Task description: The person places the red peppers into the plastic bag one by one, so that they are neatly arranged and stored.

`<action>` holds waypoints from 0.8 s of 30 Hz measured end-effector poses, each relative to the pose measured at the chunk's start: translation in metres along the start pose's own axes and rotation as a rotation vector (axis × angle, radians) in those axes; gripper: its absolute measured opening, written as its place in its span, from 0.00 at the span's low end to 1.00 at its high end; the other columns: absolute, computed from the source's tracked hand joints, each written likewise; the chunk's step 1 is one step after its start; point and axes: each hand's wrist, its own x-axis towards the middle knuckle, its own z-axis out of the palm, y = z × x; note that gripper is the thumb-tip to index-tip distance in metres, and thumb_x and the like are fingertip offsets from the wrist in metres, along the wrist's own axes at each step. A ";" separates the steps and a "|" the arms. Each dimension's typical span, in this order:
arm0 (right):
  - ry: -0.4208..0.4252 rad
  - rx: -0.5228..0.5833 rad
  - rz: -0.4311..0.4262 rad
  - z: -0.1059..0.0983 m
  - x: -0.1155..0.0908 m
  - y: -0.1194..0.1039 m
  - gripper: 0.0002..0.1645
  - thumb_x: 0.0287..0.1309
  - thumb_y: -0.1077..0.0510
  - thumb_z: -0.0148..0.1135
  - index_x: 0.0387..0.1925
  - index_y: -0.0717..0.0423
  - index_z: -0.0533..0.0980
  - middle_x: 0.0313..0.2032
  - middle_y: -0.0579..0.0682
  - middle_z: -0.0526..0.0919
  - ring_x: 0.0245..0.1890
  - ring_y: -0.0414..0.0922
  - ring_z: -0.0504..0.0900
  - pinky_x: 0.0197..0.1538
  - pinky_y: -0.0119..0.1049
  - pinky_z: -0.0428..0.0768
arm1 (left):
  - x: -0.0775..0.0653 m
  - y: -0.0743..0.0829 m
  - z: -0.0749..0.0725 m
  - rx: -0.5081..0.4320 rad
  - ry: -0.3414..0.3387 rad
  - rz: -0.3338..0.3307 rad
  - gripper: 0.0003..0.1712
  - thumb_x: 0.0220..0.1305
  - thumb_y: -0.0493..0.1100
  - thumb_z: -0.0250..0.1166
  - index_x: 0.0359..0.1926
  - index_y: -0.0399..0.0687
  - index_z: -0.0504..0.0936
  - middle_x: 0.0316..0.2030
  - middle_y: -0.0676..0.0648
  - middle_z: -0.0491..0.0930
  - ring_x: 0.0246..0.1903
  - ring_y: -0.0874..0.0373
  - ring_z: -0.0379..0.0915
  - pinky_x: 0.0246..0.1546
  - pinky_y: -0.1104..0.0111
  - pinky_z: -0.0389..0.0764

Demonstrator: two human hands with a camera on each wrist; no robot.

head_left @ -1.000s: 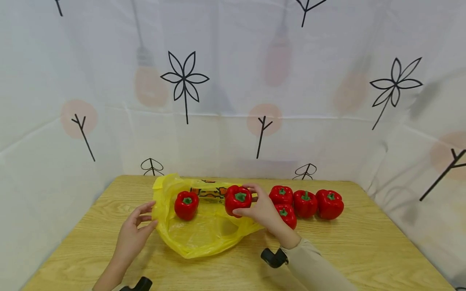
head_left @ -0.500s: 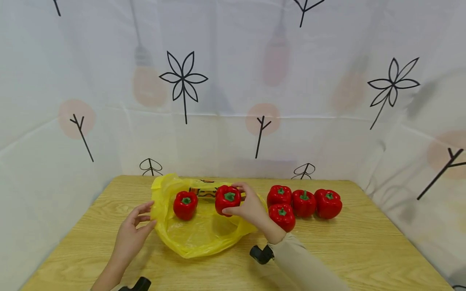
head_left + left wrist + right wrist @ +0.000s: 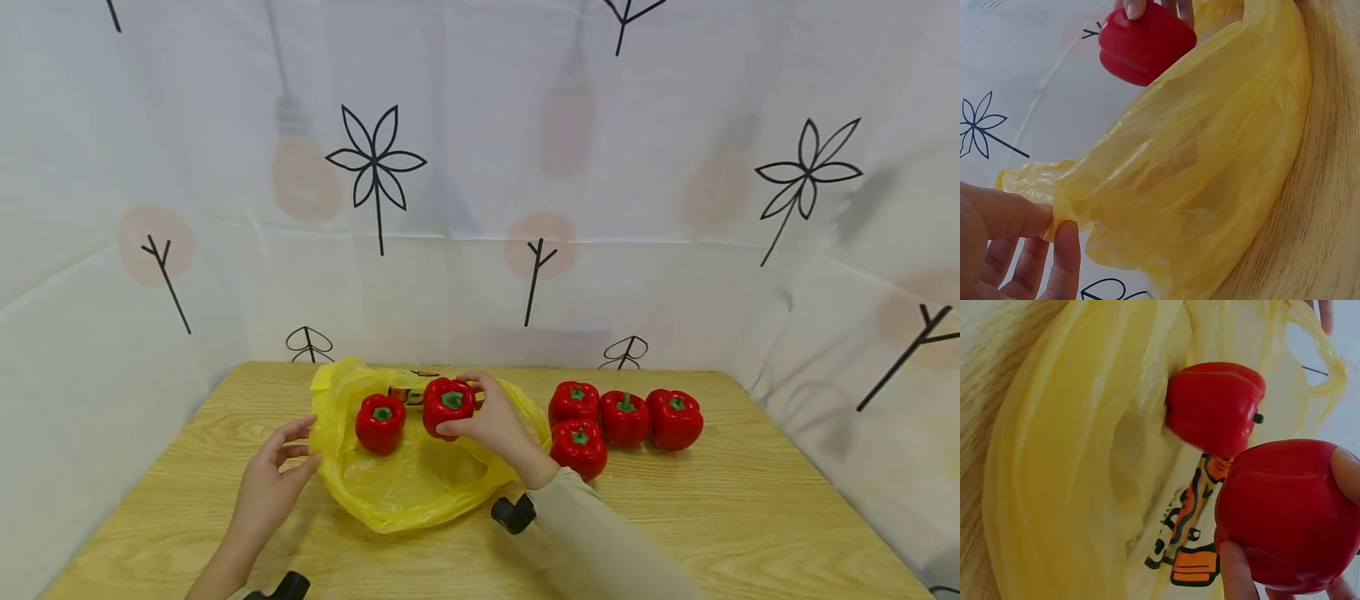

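Note:
A yellow plastic bag (image 3: 405,517) lies spread on the table with its mouth facing up. My left hand (image 3: 272,487) pinches the bag's left edge between thumb and fingers, as the left wrist view shows up close. My right hand (image 3: 495,425) grips a red bell pepper (image 3: 448,407) with a green stem and holds it over the bag's opening. Inside the bag, to the left of the held one, sits another red bell pepper (image 3: 1215,406). In the right wrist view, orange and black print shows on the bag under the held pepper.
Several more red bell peppers (image 3: 626,419) stand grouped on the wooden table (image 3: 720,517) to the right of the bag. A white cloth (image 3: 465,300) printed with plants hangs behind and along the sides of the table.
My right hand has carried the bell pepper to the left over the bag, closer to the pepper inside. My left hand keeps its hold on the bag's edge.

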 end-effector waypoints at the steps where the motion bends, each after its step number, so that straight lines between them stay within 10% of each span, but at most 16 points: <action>1: -0.002 0.010 0.000 0.002 0.001 -0.001 0.41 0.38 0.58 0.78 0.55 0.52 0.68 0.52 0.55 0.71 0.44 0.52 0.72 0.45 0.44 0.78 | 0.000 0.000 0.000 -0.002 0.000 0.000 0.27 0.58 0.30 0.64 0.59 0.43 0.71 0.50 0.43 0.71 0.38 0.66 0.70 0.33 0.75 0.78; 24: 0.014 -0.027 0.041 0.039 0.026 0.012 0.42 0.34 0.58 0.79 0.54 0.56 0.68 0.51 0.55 0.73 0.50 0.53 0.73 0.51 0.46 0.75 | 0.000 0.003 0.000 -0.002 -0.002 -0.004 0.27 0.58 0.29 0.63 0.59 0.42 0.71 0.49 0.42 0.71 0.38 0.67 0.70 0.34 0.75 0.78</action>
